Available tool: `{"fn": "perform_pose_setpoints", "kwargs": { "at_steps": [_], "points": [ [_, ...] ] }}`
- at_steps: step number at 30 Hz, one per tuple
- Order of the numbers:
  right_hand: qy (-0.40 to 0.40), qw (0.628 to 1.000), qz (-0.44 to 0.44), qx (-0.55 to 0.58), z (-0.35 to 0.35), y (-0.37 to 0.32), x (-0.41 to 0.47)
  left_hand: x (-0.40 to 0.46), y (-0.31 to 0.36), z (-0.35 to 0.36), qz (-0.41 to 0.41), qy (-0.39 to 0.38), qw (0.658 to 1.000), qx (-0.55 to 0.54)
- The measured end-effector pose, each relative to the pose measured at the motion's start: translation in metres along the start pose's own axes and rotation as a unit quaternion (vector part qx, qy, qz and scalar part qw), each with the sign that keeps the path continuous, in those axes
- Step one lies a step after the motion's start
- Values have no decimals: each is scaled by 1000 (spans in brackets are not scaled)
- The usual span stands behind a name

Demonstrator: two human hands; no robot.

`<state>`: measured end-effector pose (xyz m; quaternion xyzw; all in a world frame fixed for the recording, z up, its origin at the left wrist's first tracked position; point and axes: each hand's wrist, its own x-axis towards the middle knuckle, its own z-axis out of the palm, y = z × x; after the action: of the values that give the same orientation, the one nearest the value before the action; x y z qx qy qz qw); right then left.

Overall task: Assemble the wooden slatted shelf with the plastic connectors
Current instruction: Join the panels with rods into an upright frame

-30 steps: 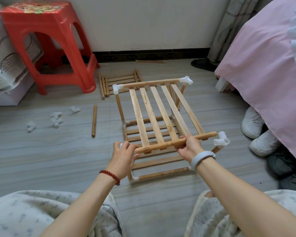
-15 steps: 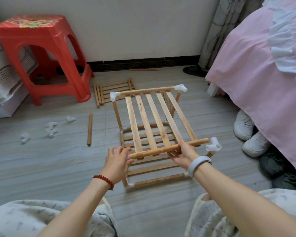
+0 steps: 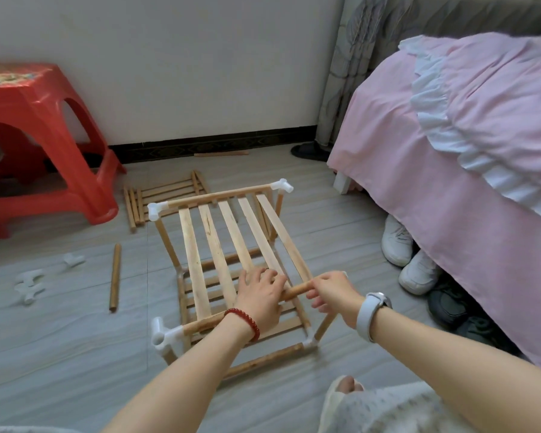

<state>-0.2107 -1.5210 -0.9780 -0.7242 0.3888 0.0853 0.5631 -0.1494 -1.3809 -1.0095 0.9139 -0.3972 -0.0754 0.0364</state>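
The half-built shelf (image 3: 231, 264) stands on the floor (image 3: 60, 354) in the lower middle of the frame, and its upper slatted panel (image 3: 228, 235) slopes down toward the person. The left hand (image 3: 260, 298) lies over the near front rail (image 3: 294, 290) with its fingers curled around it, and the right hand (image 3: 333, 292) pinches the right end of the same rail. This right end seems not yet seated in any connector, while the left end sits in the white connector (image 3: 166, 335) at the lower left corner. From here, I think the main risk is that the rail pulls out of this left connector if the person pushes the right end sideways too strongly. The panel can also twist, so that the far connectors (image 3: 281, 185) at the upper middle loosen from their posts. The right post (image 3: 325, 326) under the right hand leans, so the connector may go on crooked; whether one is under the hand I cannot tell. Compared with the earlier frames, the left hand is now nearer to the middle of the rail, the near left connector has come into sight, the white connector once visible at the right end is hidden, and the camera looks more to the right, toward the pink bed (image 3: 450, 151).
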Motion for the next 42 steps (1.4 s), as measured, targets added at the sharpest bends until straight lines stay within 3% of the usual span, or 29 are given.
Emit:
{"fn": "perform_pose_setpoints", "kwargs": {
  "at_steps": [2,5,8,11,25,42],
  "points": [
    [120,983,-99,-101,-27,0,5,13,10,5,13,6,1000,11],
    [195,967,-89,-135,-57,9,19,32,25,10,37,6,999,28],
    [124,983,-27,-136,-56,24,33,50,35,10,38,-18,999,29],
    [87,990,-24,-107,-40,36,45,69,40,7,54,-46,997,30],
    [115,983,-76,-124,-40,45,66,61,30,3,145,-43,988,-40],
    [68,984,-99,-131,-24,42,68,57,27,15,152,-64,986,8]
  ]
}}
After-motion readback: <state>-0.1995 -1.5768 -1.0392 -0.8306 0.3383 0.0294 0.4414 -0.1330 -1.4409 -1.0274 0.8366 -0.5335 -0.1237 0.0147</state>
